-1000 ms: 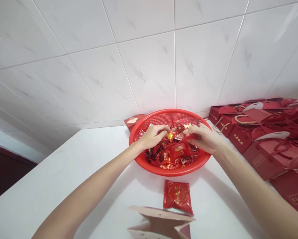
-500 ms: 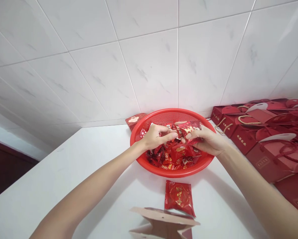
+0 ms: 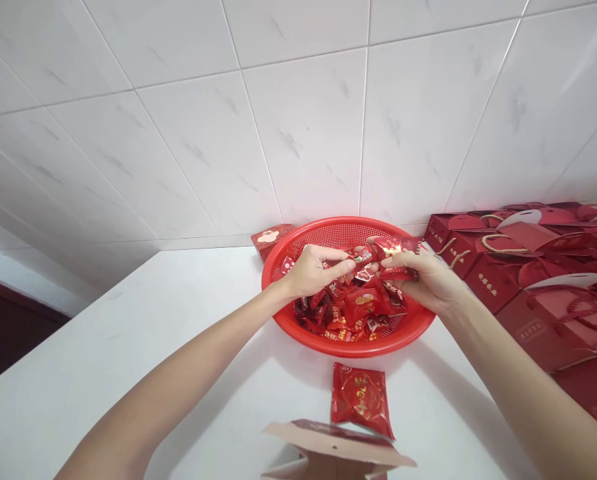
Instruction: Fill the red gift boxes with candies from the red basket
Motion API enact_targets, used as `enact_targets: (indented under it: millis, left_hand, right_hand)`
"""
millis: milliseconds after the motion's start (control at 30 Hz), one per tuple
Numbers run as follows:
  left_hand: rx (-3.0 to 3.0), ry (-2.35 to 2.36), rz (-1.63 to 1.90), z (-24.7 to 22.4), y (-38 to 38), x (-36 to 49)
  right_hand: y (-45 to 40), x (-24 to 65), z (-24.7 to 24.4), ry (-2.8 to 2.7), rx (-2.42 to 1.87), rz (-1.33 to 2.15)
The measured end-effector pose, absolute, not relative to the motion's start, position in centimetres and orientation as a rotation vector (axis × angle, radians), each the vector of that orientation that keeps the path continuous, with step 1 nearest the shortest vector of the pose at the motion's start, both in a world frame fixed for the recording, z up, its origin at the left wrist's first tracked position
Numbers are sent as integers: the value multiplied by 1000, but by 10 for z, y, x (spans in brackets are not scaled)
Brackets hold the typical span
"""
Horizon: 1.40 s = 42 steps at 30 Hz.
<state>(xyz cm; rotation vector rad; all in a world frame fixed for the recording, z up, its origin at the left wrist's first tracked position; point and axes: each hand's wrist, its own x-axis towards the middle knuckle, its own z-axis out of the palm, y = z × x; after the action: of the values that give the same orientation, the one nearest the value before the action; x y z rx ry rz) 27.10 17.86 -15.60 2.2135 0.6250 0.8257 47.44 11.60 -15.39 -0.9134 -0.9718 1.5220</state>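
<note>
A red plastic colander stands on the white table, heaped with small red wrapped candies. Over its left part, my left hand pinches a small wrapped candy between thumb and forefinger. Over the right part, my right hand is closed around several red candy packets, its thumb lying across them. The two hands nearly meet above the heap. In front of the colander lies a flat red packet with gold lettering.
An open paper box stands at the near edge of view. Rows of dark red gift boxes with cord handles line the right side. Behind the colander's left rim sits a red box, close to the tiled wall.
My right hand has shifted slightly right with its packets. A small candy now shows at my left fingertips, between the two hands. The view has moved slightly.
</note>
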Motion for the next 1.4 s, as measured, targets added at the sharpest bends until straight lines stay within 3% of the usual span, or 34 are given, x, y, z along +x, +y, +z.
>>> enact_targets:
  millis: [1400]
  left_hand:
    - [2398, 656, 936, -159, 180, 272]
  right_hand:
    - [116, 467, -161, -1088, -1013, 1397]
